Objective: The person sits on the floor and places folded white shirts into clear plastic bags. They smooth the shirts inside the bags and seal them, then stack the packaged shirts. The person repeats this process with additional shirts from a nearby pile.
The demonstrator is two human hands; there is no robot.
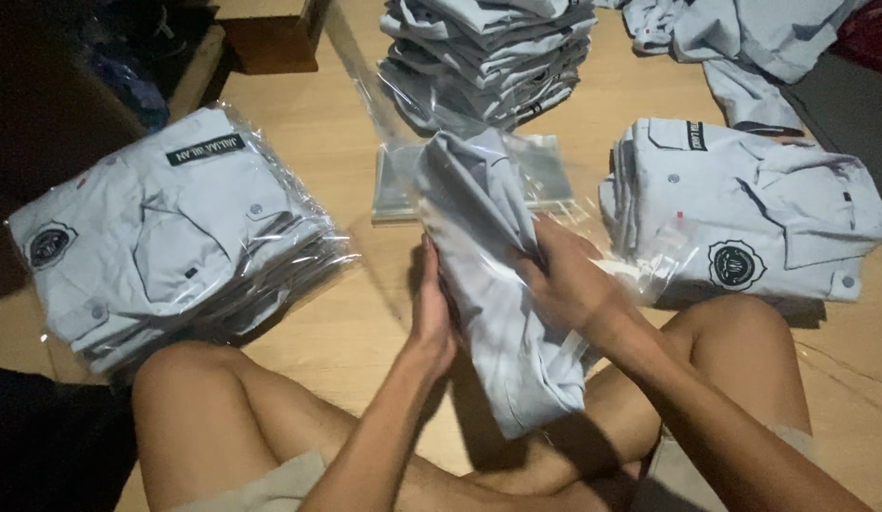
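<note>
Both hands clamped on folded grey shirt [493,313], half inside clear plastic bag [554,204], above the lap: left hand [431,313] flat along its edge, right hand [569,280] gripping top. Bagged shirts [166,237] stacked left.

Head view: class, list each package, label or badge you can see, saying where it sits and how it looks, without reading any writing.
Clear plastic bag: centre, round the folded grey shirt both hands hold.
Bagged shirt stack: left, glossy clear wrap.
Dark rectangular name strip: on that stack.
Round dark badge: right-hand unbagged shirt pile.
</note>
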